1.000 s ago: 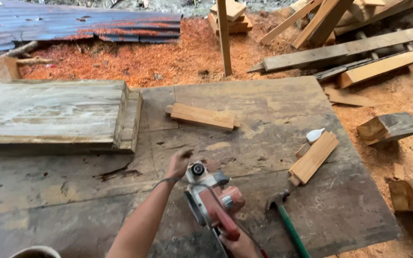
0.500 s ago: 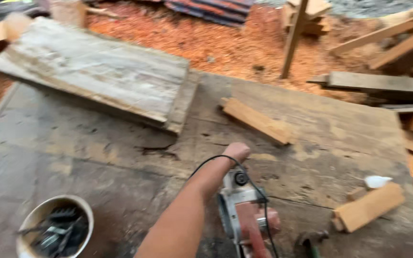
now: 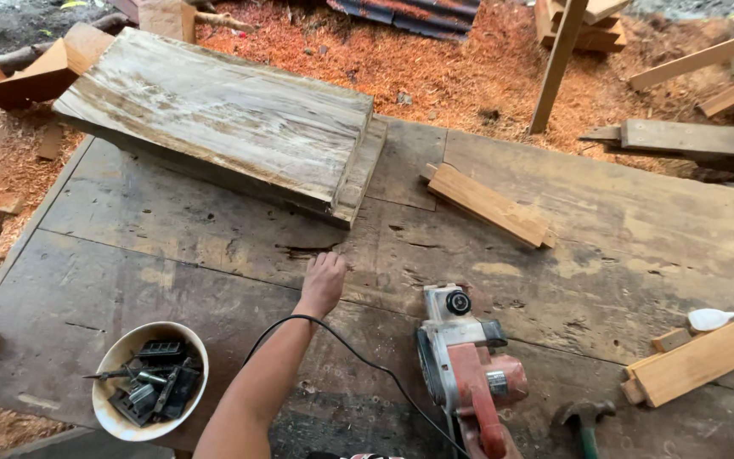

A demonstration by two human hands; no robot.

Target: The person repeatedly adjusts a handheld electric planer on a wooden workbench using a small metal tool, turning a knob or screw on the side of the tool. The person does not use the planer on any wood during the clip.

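The left hand (image 3: 323,282) lies just left of the middle of the frame, palm down on the worn grey tabletop (image 3: 163,255), fingers loosely curled and pressed against the boards with nothing in its grasp. Its forearm runs down to the lower edge of the picture. The right hand is out of the frame.

Right of that hand, in the lower middle, a red and grey electric planer (image 3: 467,374) rests on the tabletop, apart from the hand, its handle pointing toward the bottom edge. Its black cord (image 3: 333,340) loops over the forearm and runs back down toward the tool.

In the lower left a white bowl (image 3: 110,399) sits near the tabletop's edge (it holds dark metal bits and pieces, too jumbled to tell apart). Above the hand, in the upper left, a broad pale slab of wood (image 3: 223,110) lies at an angle across the tabletop. A short wooden block (image 3: 488,204) lies at upper middle, well apart from the hand. At the right edge another wooden block (image 3: 691,364) lies beside a small white object (image 3: 710,319), and a hammer (image 3: 584,416) shows at the bottom right, its head just beside the planer. Reddish sawdust (image 3: 469,76) covers the ground beyond the tabletop, with loose planks (image 3: 690,140) lying at upper right.
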